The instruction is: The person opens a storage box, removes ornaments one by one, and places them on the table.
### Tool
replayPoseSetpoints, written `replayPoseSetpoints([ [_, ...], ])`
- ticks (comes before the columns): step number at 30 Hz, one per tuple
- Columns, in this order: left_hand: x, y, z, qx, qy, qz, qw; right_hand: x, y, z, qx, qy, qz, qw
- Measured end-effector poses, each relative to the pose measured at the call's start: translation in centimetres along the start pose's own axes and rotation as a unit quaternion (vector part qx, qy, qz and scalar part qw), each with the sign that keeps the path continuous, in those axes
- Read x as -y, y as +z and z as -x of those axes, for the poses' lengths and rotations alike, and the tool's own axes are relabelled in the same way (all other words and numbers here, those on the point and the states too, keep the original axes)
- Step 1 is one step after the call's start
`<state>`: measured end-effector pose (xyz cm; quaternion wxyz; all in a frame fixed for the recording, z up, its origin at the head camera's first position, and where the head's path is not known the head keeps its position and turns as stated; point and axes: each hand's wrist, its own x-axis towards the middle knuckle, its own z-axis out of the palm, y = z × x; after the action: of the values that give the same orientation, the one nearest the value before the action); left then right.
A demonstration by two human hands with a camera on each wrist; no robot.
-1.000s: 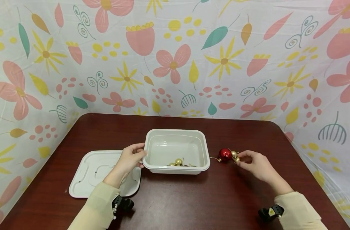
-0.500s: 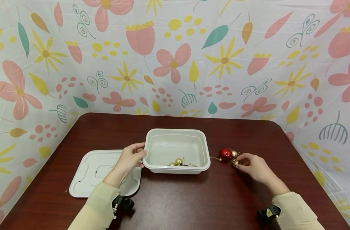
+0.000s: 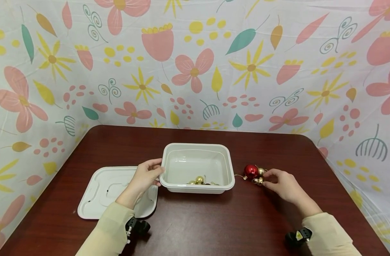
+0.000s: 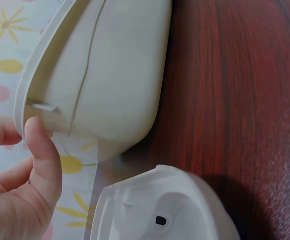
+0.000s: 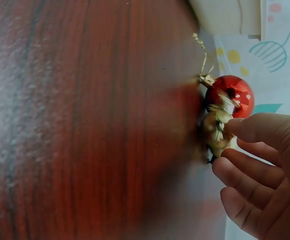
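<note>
My left hand (image 3: 146, 175) pinches the sideways-long box (image 3: 195, 191); right of it, the red bauble (image 3: 251, 171) points its loop (image 5: 203, 50) boxward, my half-curled right hand (image 3: 285, 184) at gold ornaments (image 3: 255, 181), grip unclear.

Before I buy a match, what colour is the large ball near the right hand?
Glossy red: the large ball shows best in the right wrist view.

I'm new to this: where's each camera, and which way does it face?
Head: worn on the head, facing forward and down at white tub, lid and red ball; left hand, right hand and sleeves show.
Left wrist: worn there, facing tub and lid; left hand shows.
Right wrist: likewise, facing red ball; right hand shows.
Head and left wrist views share tub and lid.
</note>
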<state>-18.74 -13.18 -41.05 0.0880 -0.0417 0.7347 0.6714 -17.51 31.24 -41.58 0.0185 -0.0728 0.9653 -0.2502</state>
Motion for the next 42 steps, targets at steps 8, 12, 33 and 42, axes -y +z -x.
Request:
replayPoseSetpoints([
  [8, 0.2, 0.1, 0.0, -0.009, -0.001, -0.008, 0.9999, 1.4, -1.1, 0.0, -0.031, -0.005, 0.011, 0.9994],
  [12, 0.3, 0.1, 0.1, -0.011, -0.004, -0.011, 0.9999, 2.2, -1.5, -0.1, -0.047, -0.022, 0.008, 0.9986],
  [33, 0.1, 0.3, 0.7, 0.000, 0.004, 0.000, 1.0000, 8.6, -1.3, -2.0, -0.018, -0.107, -0.046, 0.9931],
  [42, 0.3, 0.4, 0.7, 0.005, 0.004, 0.011, 0.9999, 11.8, -0.9, -3.1, 0.022, -0.149, -0.064, 0.9865],
])
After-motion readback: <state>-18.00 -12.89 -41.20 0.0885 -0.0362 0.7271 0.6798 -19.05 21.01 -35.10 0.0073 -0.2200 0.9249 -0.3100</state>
